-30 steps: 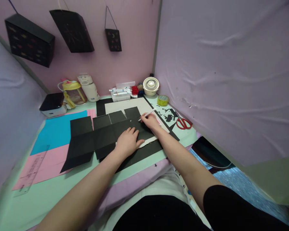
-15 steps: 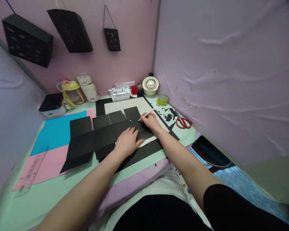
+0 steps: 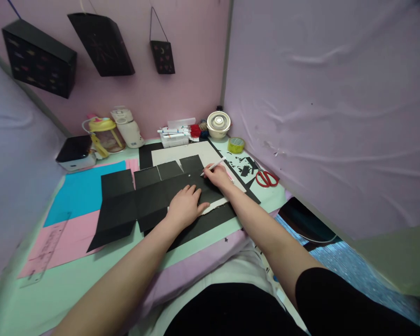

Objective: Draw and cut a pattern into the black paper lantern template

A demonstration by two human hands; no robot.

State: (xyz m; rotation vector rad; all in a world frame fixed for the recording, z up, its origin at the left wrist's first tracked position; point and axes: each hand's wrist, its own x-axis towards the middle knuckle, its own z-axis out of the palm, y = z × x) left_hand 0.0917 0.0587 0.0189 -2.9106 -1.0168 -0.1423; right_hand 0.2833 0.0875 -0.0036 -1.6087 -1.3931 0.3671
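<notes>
A creased sheet of black card [image 3: 161,190] with cut flaps along its edges lies across the table. My left hand [image 3: 185,204] rests flat on it with the fingers spread. To the right, my right hand [image 3: 215,175] grips a slim white pen [image 3: 217,163], whose tip meets the card near its upper right. A small pale mark shows on the card just left of that tip. Beneath the card lie a white board [image 3: 196,150] and a larger black sheet [image 3: 210,223]; my arms cover parts of both.
Red-handled scissors [image 3: 266,178], black paper scraps [image 3: 245,169] and a yellow tape roll [image 3: 235,145] lie right. Blue paper [image 3: 86,189], pink paper [image 3: 70,242] and a clear ruler [image 3: 51,245] lie left. Behind stand a pen box [image 3: 175,138], lidded bowl [image 3: 219,123] and bottle [image 3: 129,128].
The pen's upper end has tipped very slightly down and left in my right hand. My left hand and the black card stay where they were.
</notes>
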